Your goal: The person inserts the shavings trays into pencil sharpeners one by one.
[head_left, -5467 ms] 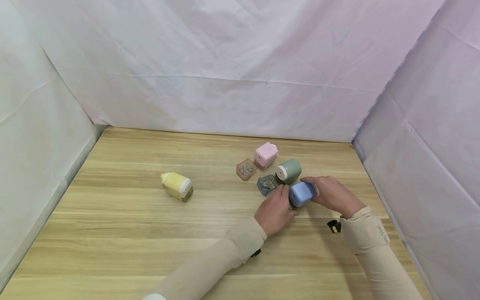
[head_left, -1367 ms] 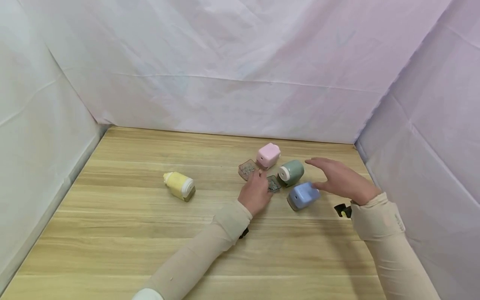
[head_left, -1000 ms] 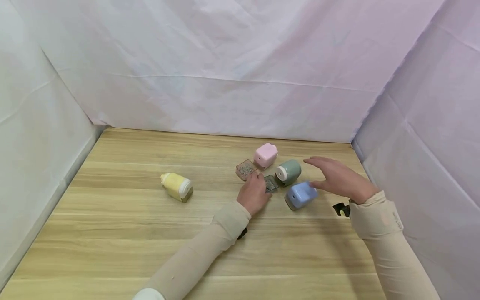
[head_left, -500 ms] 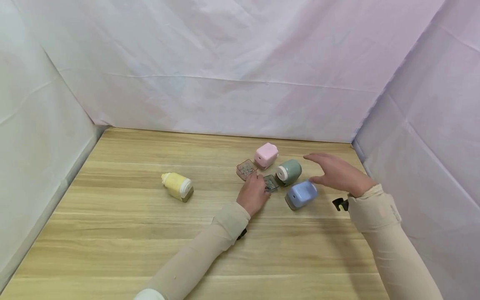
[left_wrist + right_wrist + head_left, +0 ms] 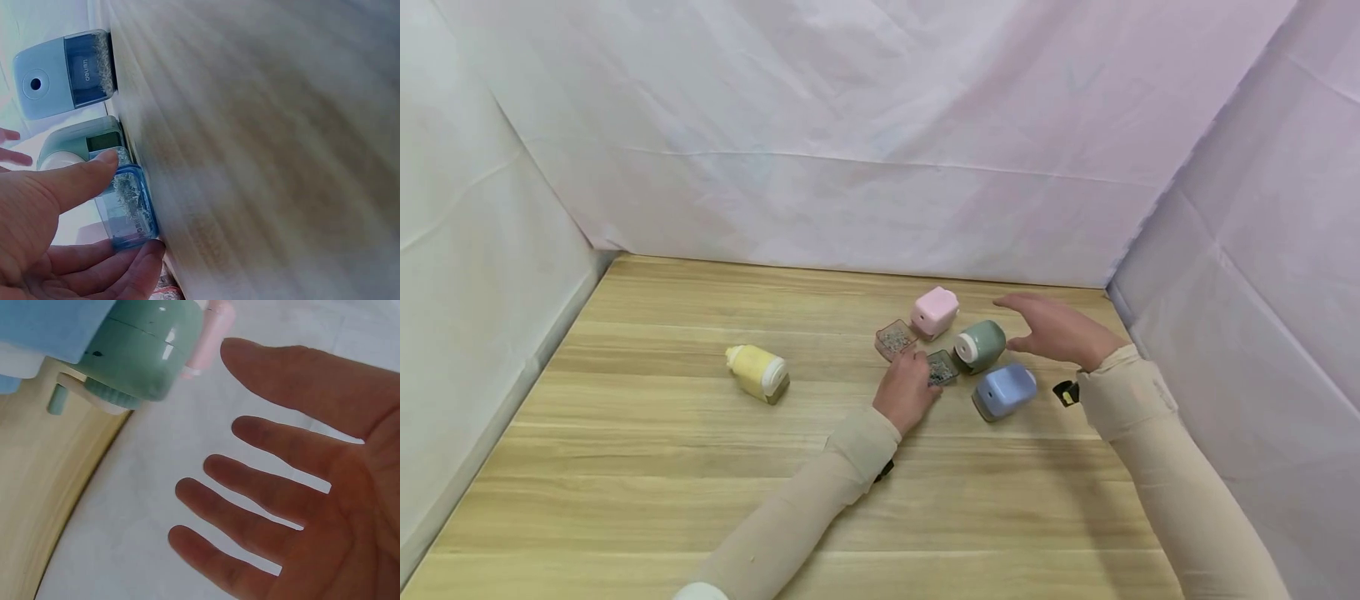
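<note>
My left hand (image 5: 906,390) pinches a see-through shavings drawer (image 5: 131,209), thumb on one side and fingers on the other; grey shavings lie inside. Just behind that drawer lies the green pencil sharpener (image 5: 981,347), with a dark slot low in its body. A blue pencil sharpener (image 5: 1006,391) stands nearer me, its drawer in place with shavings in it. My right hand (image 5: 1056,331) hovers beside the green sharpener, fingers spread. In the right wrist view a gap separates those fingers from the green sharpener (image 5: 144,353).
Behind the left hand are a pink sharpener (image 5: 935,313) and a pinkish drawer (image 5: 891,337) of shavings. A yellow sharpener (image 5: 756,372) stands apart on the left of the wooden table (image 5: 647,467). Pale cloth walls (image 5: 850,208) enclose the back and sides.
Earlier both hands were at the blue sharpener; my left hand has moved left to the see-through drawer. My right hand has left the blue sharpener and shifted back towards the green one.
</note>
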`<state>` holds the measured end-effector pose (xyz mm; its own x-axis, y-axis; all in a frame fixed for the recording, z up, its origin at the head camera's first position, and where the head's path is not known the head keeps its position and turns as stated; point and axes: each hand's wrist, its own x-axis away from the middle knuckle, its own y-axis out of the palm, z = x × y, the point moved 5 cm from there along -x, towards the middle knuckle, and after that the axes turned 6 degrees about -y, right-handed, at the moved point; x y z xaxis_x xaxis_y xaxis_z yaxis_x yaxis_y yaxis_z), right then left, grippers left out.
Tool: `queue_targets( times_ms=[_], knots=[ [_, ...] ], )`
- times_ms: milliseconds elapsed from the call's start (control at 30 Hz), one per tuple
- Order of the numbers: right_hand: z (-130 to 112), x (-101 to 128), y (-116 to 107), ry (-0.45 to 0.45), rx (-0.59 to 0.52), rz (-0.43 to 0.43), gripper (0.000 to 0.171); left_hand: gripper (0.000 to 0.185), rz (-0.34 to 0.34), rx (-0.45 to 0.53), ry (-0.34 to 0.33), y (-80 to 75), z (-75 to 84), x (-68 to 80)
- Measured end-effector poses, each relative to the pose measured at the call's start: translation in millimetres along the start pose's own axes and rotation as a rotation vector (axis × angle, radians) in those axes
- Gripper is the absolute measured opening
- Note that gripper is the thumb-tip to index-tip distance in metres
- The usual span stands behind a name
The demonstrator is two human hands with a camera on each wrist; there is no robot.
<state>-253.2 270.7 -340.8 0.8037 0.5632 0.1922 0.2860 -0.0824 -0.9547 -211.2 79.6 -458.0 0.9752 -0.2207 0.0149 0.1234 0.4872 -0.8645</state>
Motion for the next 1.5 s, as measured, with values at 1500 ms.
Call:
queue_targets(
  times_ms=[1500],
  knots=[
    [-4, -42, 29, -0.152, 0.005, -0.075, 0.054, 0.043, 0.081, -0.061, 0.073, 37.4, -5.0, -35.1]
  ],
)
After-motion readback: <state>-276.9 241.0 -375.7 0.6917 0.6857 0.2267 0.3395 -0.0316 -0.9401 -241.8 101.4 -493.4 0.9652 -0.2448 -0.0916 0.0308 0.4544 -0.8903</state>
